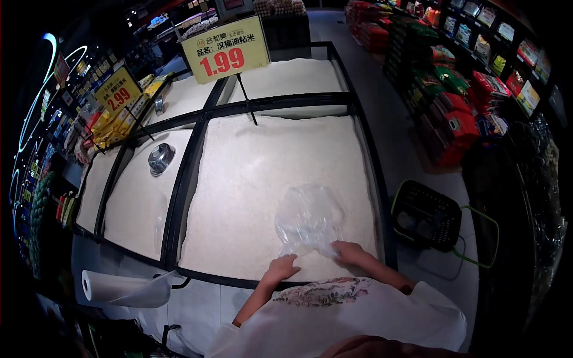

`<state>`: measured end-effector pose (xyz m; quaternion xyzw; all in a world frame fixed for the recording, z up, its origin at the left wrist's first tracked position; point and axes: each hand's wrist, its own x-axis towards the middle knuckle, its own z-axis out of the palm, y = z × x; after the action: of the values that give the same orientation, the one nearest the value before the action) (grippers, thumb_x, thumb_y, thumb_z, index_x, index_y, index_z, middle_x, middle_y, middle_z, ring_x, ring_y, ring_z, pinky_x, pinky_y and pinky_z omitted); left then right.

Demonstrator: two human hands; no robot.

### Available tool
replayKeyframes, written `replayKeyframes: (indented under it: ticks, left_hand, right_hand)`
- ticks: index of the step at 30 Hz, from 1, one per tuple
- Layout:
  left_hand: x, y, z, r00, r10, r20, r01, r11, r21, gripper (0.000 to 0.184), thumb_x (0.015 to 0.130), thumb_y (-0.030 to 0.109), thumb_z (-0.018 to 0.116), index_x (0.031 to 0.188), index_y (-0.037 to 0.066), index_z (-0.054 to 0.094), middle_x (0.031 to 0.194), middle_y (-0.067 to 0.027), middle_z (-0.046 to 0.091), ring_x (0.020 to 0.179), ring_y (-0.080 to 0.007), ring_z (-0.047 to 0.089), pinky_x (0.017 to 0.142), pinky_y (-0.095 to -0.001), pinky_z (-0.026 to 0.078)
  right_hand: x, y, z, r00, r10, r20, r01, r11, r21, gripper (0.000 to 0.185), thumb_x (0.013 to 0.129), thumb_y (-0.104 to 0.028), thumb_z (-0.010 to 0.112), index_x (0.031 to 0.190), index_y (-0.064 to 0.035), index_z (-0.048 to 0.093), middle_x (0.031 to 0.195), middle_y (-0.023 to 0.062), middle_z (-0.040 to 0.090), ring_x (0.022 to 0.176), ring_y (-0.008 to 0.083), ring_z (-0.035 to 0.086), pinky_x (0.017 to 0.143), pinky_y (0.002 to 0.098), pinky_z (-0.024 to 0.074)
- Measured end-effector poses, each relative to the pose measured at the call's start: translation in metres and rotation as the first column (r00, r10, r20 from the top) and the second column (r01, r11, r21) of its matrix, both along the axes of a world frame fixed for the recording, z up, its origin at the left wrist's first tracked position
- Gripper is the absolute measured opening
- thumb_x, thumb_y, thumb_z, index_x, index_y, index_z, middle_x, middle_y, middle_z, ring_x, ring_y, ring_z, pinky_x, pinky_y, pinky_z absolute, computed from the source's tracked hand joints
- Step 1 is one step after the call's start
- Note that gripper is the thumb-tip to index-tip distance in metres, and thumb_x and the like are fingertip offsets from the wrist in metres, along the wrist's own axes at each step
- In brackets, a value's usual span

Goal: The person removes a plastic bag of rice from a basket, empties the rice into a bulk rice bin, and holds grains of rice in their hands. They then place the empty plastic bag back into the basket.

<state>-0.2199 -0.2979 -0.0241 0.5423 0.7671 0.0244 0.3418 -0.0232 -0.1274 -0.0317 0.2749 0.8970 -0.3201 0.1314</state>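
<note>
A clear plastic bag [309,216] with white rice in it lies on the rice [239,179] in the large front bin. My left hand [282,268] is closed at the bag's lower left corner. On the right edge of the bag's mouth, my right hand [351,252] is closed too, its fingertips pinching the film. A shiny metal bowl [161,159] rests on the rice of the bin to the left, apart from both hands.
Black frames [174,203] divide the bins. A yellow price sign [225,50] stands at the back, another [119,90] at the left. A plastic bag roll [125,289] hangs in front. On the floor at right sits a black basket [427,215] near stacked packages [453,128].
</note>
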Motion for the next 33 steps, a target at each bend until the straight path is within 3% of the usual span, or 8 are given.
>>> replayKeyframes:
  ticks: [7,10,12,16,18,25,31,33]
  left_hand:
    - [0.008,0.011,-0.017,0.997,-0.022,0.078,0.022,1.0,0.01,0.044,0.071,0.033,0.058,0.108,0.01,0.048,0.102,-0.0124,0.053,0.097,-0.028,0.051,0.079,-0.0388,0.041]
    - [0.009,0.013,-0.019,0.994,0.106,-0.009,-0.104,0.987,0.122,0.045,0.068,0.029,0.062,0.106,0.01,0.049,0.097,-0.012,0.052,0.092,-0.0283,0.051,0.076,-0.0393,0.041]
    - [0.007,0.012,-0.016,0.955,0.213,-0.205,-0.088,0.867,0.49,0.047,0.063,0.027,0.066,0.104,0.01,0.049,0.092,-0.0105,0.05,0.088,-0.028,0.05,0.073,-0.0396,0.041]
    - [0.007,0.008,-0.009,0.931,0.239,-0.275,-0.081,0.872,0.483,0.048,0.059,0.026,0.068,0.1,0.01,0.05,0.091,-0.0089,0.049,0.086,-0.0271,0.049,0.072,-0.0396,0.04]
    - [0.009,0.005,-0.012,0.92,0.202,-0.335,-0.071,0.929,0.364,0.046,0.058,0.027,0.069,0.097,0.009,0.05,0.091,-0.0085,0.05,0.087,-0.0266,0.049,0.072,-0.0399,0.04]
    - [0.003,0.007,-0.02,0.926,0.155,-0.344,-0.102,0.981,0.168,0.045,0.059,0.028,0.068,0.095,0.008,0.05,0.092,-0.0091,0.05,0.091,-0.026,0.049,0.072,-0.0396,0.041]
    - [-0.008,0.0,-0.01,0.88,0.308,-0.361,-0.285,0.952,0.116,0.045,0.064,0.034,0.064,0.097,0.005,0.051,0.099,-0.0117,0.051,0.096,-0.0271,0.049,0.078,-0.0387,0.041]
    - [-0.008,-0.002,-0.007,0.903,0.259,-0.342,-0.283,0.959,-0.021,0.036,0.065,0.028,0.062,0.094,0.008,0.053,0.095,-0.0101,0.053,0.092,-0.0269,0.052,0.077,-0.0395,0.041]
  right_hand:
    - [-0.001,-0.002,-0.013,0.988,-0.111,-0.107,0.109,0.994,-0.022,0.032,0.073,-0.025,0.055,0.099,-0.0079,0.053,0.086,0.014,0.059,0.081,0.0302,0.057,0.072,0.0357,0.0437]
    - [-0.004,-0.003,-0.007,0.976,-0.141,-0.168,0.142,0.99,-0.007,0.027,0.074,-0.025,0.054,0.093,-0.0062,0.055,0.083,0.0145,0.06,0.079,0.0301,0.057,0.07,0.0354,0.0442]
    - [-0.006,-0.003,-0.002,0.934,-0.288,-0.21,0.275,0.957,-0.091,0.024,0.075,-0.025,0.051,0.089,-0.0069,0.057,0.083,0.0141,0.06,0.079,0.0311,0.057,0.07,0.0368,0.0442]
    - [-0.008,0.001,-0.003,0.864,-0.41,-0.292,0.372,0.911,-0.178,0.022,0.075,-0.024,0.052,0.087,-0.0062,0.058,0.08,0.0137,0.06,0.075,0.0296,0.058,0.067,0.0348,0.045]
    - [-0.007,0.004,-0.012,0.796,-0.495,-0.348,0.385,0.858,-0.341,0.021,0.076,-0.022,0.053,0.089,-0.0061,0.058,0.078,0.0123,0.061,0.072,0.0255,0.059,0.065,0.0319,0.0454]
    - [-0.004,0.008,-0.03,0.785,-0.495,-0.373,0.35,0.85,-0.393,0.021,0.078,-0.021,0.054,0.09,-0.0056,0.058,0.076,0.0103,0.061,0.069,0.0196,0.059,0.065,0.0288,0.0451]
    - [-0.007,0.011,-0.033,0.723,-0.57,-0.391,0.415,0.81,-0.414,0.021,0.078,-0.02,0.054,0.089,-0.0035,0.058,0.073,0.009,0.06,0.067,0.0151,0.056,0.064,0.0266,0.0441]
    - [-0.006,0.012,-0.033,0.698,-0.581,-0.419,0.407,0.803,-0.436,0.021,0.077,-0.021,0.054,0.088,-0.0029,0.058,0.071,0.0076,0.059,0.065,0.0132,0.054,0.063,0.0254,0.0435]
